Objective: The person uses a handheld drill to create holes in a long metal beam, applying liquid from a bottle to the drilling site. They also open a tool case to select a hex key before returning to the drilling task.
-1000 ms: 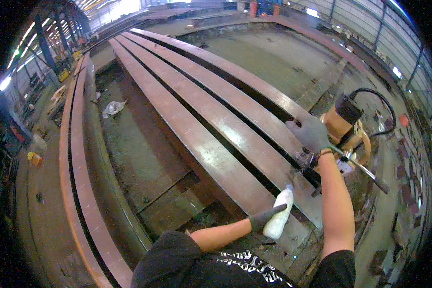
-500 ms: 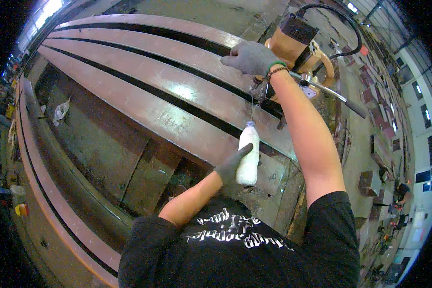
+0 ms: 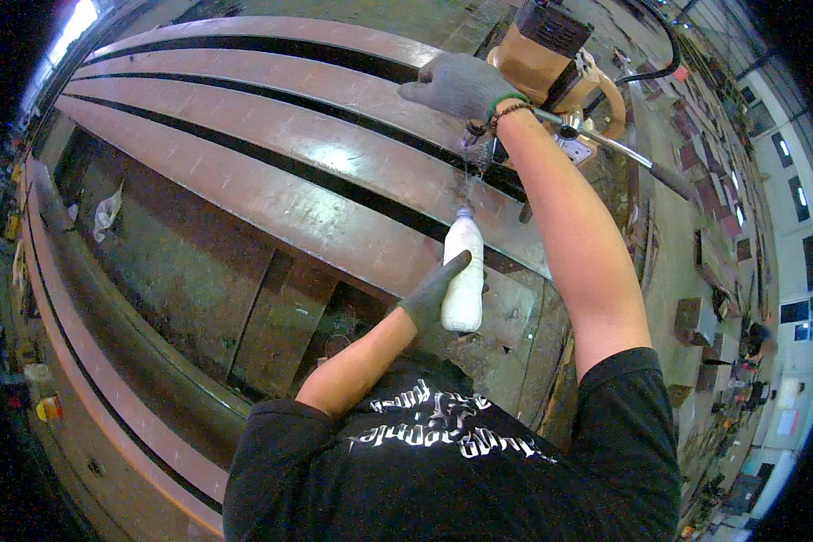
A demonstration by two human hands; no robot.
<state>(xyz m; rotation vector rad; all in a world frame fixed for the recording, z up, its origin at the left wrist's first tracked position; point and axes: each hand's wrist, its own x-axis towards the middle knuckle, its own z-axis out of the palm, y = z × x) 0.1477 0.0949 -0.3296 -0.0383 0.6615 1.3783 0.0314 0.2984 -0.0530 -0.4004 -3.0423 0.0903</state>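
My left hand [image 3: 435, 291], in a dark glove, is wrapped round a white plastic bottle [image 3: 462, 285]. The bottle stands nearly upright in the picture, its narrow bluish cap toward the drill's cutter [image 3: 472, 137]. Thin wet streaks or shavings show between the cap and the cutter. Above, my right hand [image 3: 461, 88], gloved in grey, is closed at the end of a feed handle [image 3: 546, 115] of the tan and black drill [image 3: 533, 59]; its fingers hide the grip. The drill stands at the long steel beam [image 3: 334, 163], with the cutter over its surface.
Several long brown steel beams run side by side to the far left. Another feed handle [image 3: 637, 161] with a black grip juts out to the right. A black cable [image 3: 670, 54] loops behind the drill. A white plastic scrap [image 3: 107, 213] lies at left; steel blocks [image 3: 696, 321] stand at right.
The whole scene has shifted slightly up and left in the view. Both hands keep their holds, and the bottle stays pointed at the cutter.
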